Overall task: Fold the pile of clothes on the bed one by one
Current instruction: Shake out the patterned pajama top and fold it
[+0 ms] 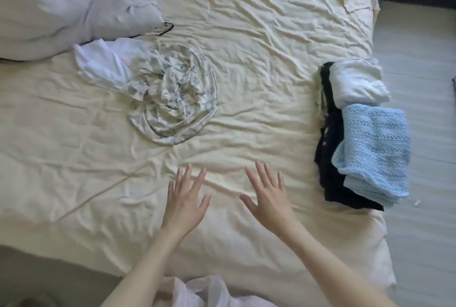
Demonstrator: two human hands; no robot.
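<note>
No brand, label or writing can be read on any of the cloth. The person's left hand (183,204) and right hand (270,199) both reach forward over the near middle of the bed (259,65), palms down, side by side and a little apart. On each hand the fingers (187,174) are straight and spread, released and grasping nothing; whether the palms touch the cream sheet or hover just above it cannot be told. Both bare forearms rise from the bottom edge of the view and angle inward toward the hands.

The unfolded clothes lie beyond the left hand, toward the left middle of the bed: a crumpled patterned garment (175,99) in white with grey print, twisted into a rough coil, with a plain white garment (103,65) touching its far left side. A grey pillow (69,3) sits in the far left corner, just behind the white garment.

Along the right edge of the bed is the folded stack: a light blue knit (375,148) lies on top of a black garment (330,158), and a folded white piece (355,82) rests just beyond the knit. Pale fabric (209,292) shows at the bottom edge between the arms.
</note>
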